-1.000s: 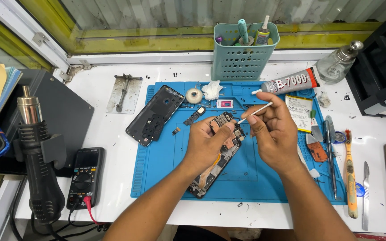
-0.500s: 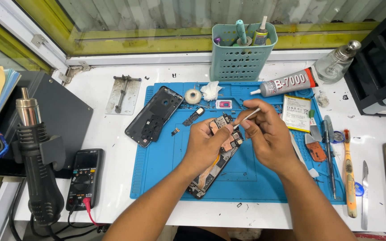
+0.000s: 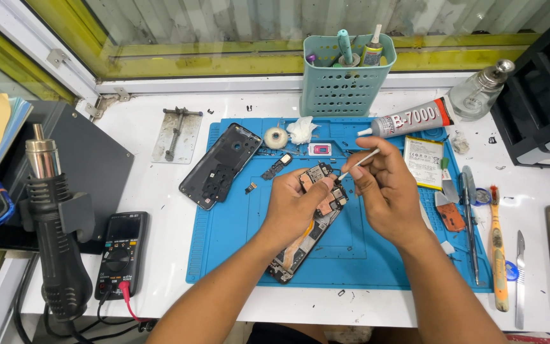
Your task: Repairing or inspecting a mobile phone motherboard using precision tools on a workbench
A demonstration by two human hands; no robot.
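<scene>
An opened phone with its board exposed lies tilted on the blue work mat. My left hand presses down on its upper part, fingers on the board. My right hand pinches a thin white stick, its lower tip touching the board near the phone's top end. The phone's lower half shows between my forearms; its middle is hidden under my left hand.
A black back cover lies at the mat's left. A glue tube, a battery, a tape roll and a teal tool basket stand behind. Tweezers and a brush lie at right; a heat gun and multimeter at left.
My right hand has come down and left with the white stick, bringing its tip from above the mat onto the phone's board. My left hand stays on the phone.
</scene>
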